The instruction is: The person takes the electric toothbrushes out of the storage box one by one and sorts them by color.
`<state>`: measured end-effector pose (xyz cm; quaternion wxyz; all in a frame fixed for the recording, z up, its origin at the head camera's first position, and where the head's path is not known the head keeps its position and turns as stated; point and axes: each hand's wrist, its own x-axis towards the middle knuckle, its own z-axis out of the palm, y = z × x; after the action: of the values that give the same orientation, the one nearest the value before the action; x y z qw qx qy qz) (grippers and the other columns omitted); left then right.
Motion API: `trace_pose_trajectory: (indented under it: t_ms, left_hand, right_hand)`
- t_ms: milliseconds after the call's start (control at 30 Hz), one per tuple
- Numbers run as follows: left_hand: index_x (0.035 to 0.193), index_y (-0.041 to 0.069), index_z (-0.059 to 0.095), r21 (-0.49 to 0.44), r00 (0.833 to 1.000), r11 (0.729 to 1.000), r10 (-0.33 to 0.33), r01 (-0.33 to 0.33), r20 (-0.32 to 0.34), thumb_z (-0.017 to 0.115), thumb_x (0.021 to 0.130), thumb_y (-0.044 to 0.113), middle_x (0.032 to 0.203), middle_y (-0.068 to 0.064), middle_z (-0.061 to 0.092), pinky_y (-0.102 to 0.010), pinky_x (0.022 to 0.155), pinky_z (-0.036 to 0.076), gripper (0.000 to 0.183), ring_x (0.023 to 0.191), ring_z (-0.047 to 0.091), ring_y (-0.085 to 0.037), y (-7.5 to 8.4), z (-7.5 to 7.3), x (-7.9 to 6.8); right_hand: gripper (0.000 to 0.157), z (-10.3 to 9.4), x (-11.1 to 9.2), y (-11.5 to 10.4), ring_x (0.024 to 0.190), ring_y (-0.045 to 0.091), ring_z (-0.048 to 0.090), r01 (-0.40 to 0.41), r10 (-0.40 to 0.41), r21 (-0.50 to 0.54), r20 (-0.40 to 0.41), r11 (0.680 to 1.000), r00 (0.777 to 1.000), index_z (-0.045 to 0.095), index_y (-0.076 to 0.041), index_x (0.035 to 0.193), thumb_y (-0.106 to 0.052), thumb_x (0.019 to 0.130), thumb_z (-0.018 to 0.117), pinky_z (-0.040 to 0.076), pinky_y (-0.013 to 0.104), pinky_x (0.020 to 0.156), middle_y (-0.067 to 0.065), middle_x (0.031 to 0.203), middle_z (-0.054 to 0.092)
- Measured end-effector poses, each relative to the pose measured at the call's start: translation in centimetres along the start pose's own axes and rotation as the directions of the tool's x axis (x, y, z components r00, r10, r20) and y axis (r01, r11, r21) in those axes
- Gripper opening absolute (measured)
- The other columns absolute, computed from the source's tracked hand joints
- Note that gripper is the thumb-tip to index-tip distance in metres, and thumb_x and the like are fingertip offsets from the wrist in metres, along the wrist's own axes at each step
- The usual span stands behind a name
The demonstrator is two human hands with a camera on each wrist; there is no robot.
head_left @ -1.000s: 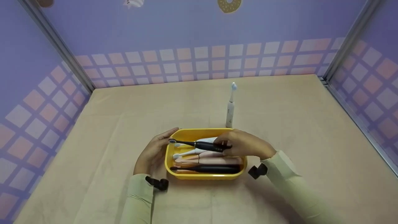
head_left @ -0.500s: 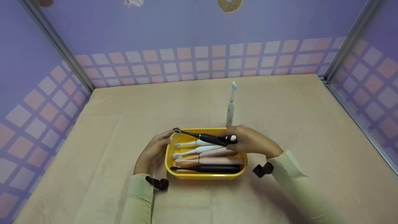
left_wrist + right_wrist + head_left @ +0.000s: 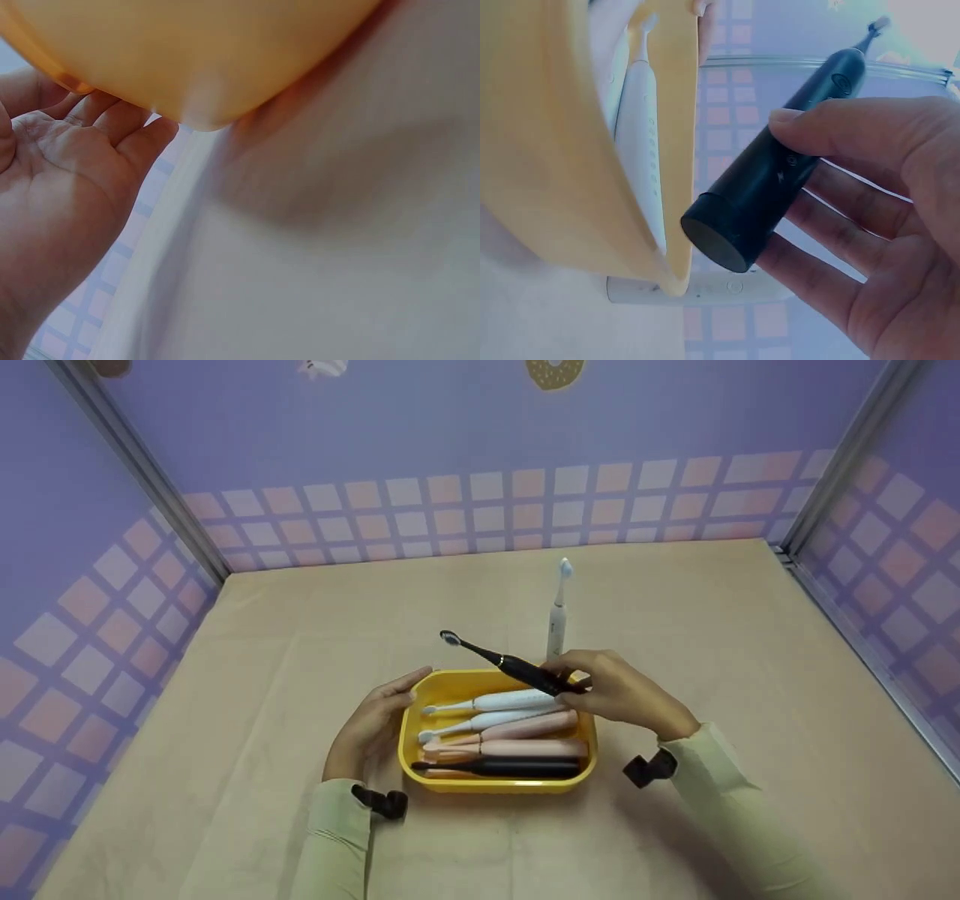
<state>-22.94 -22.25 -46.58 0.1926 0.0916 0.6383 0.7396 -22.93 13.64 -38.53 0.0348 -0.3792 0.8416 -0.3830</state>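
the right hand (image 3: 626,697) is clamped on a black toothbrush (image 3: 521,669), tilted over the yellow bin (image 3: 495,786). left hand (image 3: 371,727)'s gripping the bin's left end, white, pink and black brushes (image 3: 532,748) lying inside. one white brush (image 3: 556,628) stands upright just behind it.

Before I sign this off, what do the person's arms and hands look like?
The left hand and right hand are ungloved. The left sleeve and right sleeve are pale greenish-cream, lightly creased and reach the wrists. A small, blocky black device sits at the left wrist, a similar one at the right. No cables show.
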Motion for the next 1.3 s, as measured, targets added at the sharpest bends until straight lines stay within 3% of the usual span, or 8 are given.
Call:
trace_pose_trajectory:
  t_ms: [233,433,833,1067,1300]
  left_hand:
    - [0.152,0.003,0.025,-0.005,0.999,1.000,0.022,-0.022,0.037,0.040,0.101,0.008,0.158,-0.015,0.024,-0.030,0.109,0.040,0.054,0.141,0.036,-0.026,-0.1,-0.1,-0.1]
    - [0.152,0.003,0.024,-0.012,0.999,1.000,0.016,-0.016,0.040,0.040,0.101,0.008,0.159,-0.015,0.023,-0.032,0.109,0.041,0.054,0.140,0.037,-0.026,-0.1,-0.2,-0.1]
    - [0.151,0.004,0.027,-0.017,1.000,1.000,0.003,-0.003,0.018,0.039,0.100,0.006,0.157,-0.015,0.028,-0.034,0.111,0.038,0.053,0.138,0.041,-0.023,0.0,-0.1,0.0]
    - [0.151,0.005,0.028,-0.024,1.000,1.000,-0.007,0.008,0.012,0.040,0.100,0.008,0.156,-0.013,0.030,-0.034,0.111,0.038,0.053,0.138,0.041,-0.023,-0.1,-0.1,0.0]
    - [0.153,0.006,0.025,-0.028,0.999,1.000,-0.004,0.005,0.035,0.041,0.101,0.010,0.157,-0.011,0.030,-0.034,0.112,0.038,0.054,0.140,0.037,-0.025,-0.1,-0.1,0.0]
  right_hand:
    - [0.037,-0.3,-0.5,0.7,0.102,0.025,0.065,0.033,-0.027,0.058,-0.097,0.998,0.995,0.062,-0.003,0.121,0.001,0.085,0.068,0.058,0.036,0.083,0.011,0.114,0.067]
    - [0.039,-0.6,-0.8,1.3,0.100,0.023,0.065,0.059,-0.046,0.050,-0.231,0.997,0.972,0.064,-0.004,0.119,0.004,0.082,0.070,0.059,0.034,0.079,0.010,0.113,0.067]
    - [0.042,-0.7,-1.4,3.1,0.095,0.015,0.063,0.070,-0.046,0.030,-0.490,0.997,0.871,0.064,0.000,0.119,0.009,0.079,0.070,0.060,0.032,0.075,0.008,0.105,0.068]
    - [0.040,-0.7,-1.7,4.2,0.096,0.012,0.062,0.036,-0.014,0.028,-0.578,0.999,0.816,0.063,0.000,0.120,0.008,0.080,0.070,0.058,0.022,0.076,0.011,0.108,0.068]
    - [0.042,-1.0,-2.0,5.5,0.097,0.006,0.060,-0.036,0.073,0.070,-0.643,0.997,0.762,0.062,0.000,0.121,0.009,0.081,0.068,0.054,0.014,0.078,0.013,0.107,0.067]
